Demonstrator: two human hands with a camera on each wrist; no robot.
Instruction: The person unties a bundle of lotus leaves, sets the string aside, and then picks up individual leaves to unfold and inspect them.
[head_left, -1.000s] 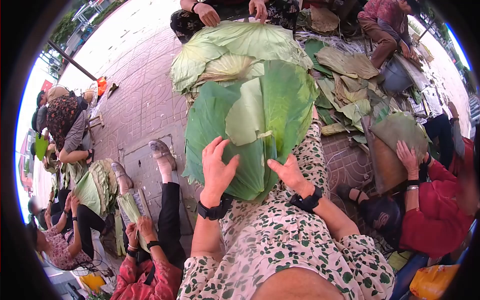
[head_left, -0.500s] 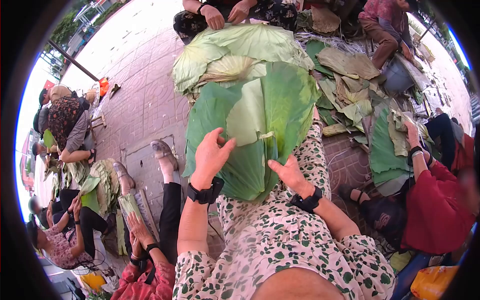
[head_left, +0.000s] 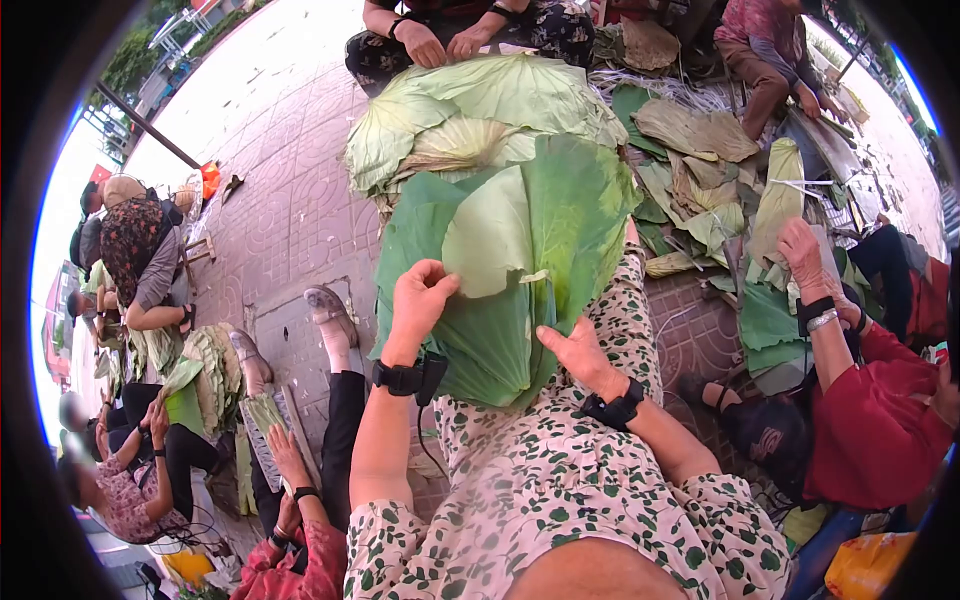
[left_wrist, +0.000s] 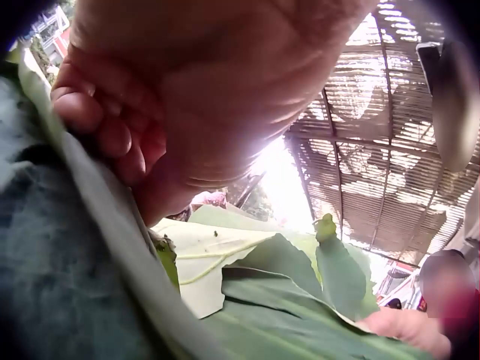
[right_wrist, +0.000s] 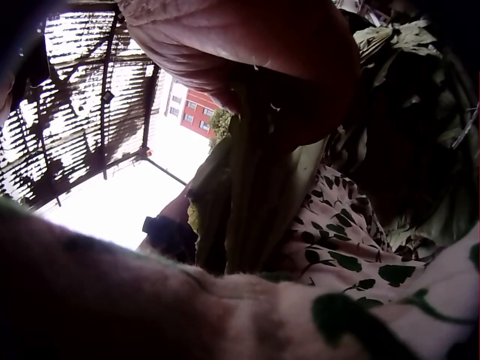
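Observation:
A layered stack of large green lotus leaves lies across the lap, with a pale leaf piece on top near the middle. At that piece's lower left edge, my left hand pinches with thumb and forefinger; its other fingers curl in, as the left wrist view shows. My right hand grips the stack's lower right edge, thumb on top and fingers hidden underneath. In the right wrist view, folded leaf edges hang below that hand, which is partly in shadow.
A heap of pale lotus leaves lies just beyond the stack, before a seated person. Dry leaves litter the paving at right. A neighbour in a red top handles leaves at right; another person's hands work at lower left.
My left hand has gone from spread fingers on the green leaf to a pinch at the pale piece's edge, a little up and left. My right hand stays put. The right neighbour's leaves have shifted.

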